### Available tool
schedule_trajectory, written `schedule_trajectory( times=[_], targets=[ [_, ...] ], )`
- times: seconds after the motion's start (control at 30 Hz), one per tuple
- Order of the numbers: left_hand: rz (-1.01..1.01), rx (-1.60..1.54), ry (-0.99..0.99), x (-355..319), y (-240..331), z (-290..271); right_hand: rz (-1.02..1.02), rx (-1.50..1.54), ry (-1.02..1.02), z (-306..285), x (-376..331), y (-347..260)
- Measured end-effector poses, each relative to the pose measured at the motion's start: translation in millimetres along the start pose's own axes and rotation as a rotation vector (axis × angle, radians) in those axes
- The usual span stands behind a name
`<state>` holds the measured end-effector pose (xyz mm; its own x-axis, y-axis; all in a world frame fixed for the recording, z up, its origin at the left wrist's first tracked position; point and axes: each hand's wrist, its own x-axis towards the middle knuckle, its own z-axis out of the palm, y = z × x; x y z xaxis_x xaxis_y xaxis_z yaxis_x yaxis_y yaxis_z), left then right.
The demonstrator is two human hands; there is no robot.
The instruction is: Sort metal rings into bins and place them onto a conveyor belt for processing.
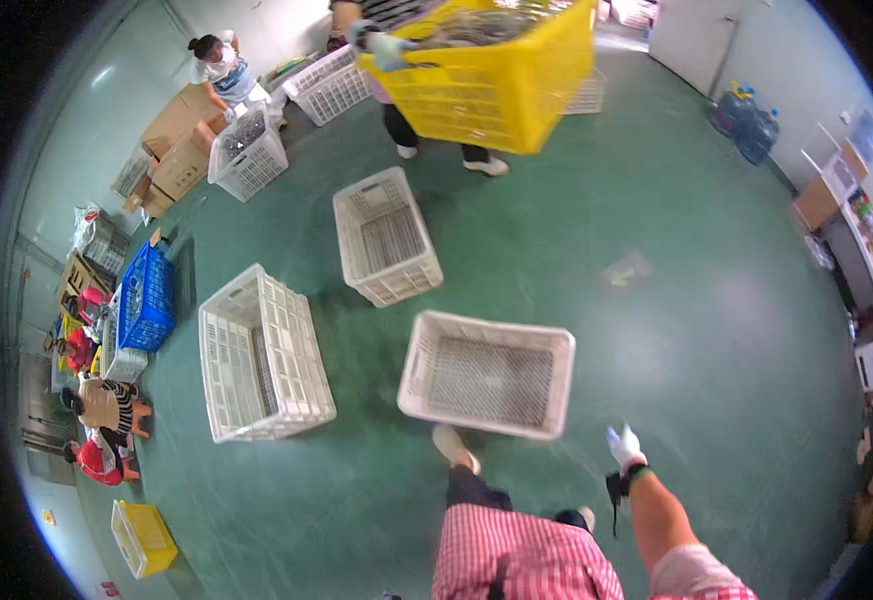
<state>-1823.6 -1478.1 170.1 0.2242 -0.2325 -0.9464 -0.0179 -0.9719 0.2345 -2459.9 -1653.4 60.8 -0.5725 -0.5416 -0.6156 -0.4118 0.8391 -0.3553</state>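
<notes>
Right hand (pixel 625 447) hangs beside white crate (pixel 488 374).

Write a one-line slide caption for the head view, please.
Gloved right hand hangs beside an empty white crate on the green floor; ahead, a co-worker carries a yellow crate.

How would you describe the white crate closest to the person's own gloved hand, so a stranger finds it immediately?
Start on the green floor, where three white crates stand in a loose group. The white crate lies lowest in the picture, just ahead of the person's shoe and left of the gloved right hand. Unlike the others, it is long and shallow.
</notes>
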Motion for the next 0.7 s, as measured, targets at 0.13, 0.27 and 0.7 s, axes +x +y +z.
schedule_trajectory(
  times=[0.13, 0.27, 0.7],
  targets=[
    [0.076, 0.469, 0.076, 151.0, 201.8, 10.2, 0.174, 0.022, 0.014, 91.9, 90.0, 53.5],
    [0.432, 0.625, 0.298, 273.6, 282.6, -48.7, 0.257, 0.315, -0.043, 208.8, 137.1, -59.3],
    [1.334, 1.107, 0.447, 459.6, 731.3, 254.6, 0.346, 0.384, 0.07, 198.0, 225.5, 0.7]
  ],
)
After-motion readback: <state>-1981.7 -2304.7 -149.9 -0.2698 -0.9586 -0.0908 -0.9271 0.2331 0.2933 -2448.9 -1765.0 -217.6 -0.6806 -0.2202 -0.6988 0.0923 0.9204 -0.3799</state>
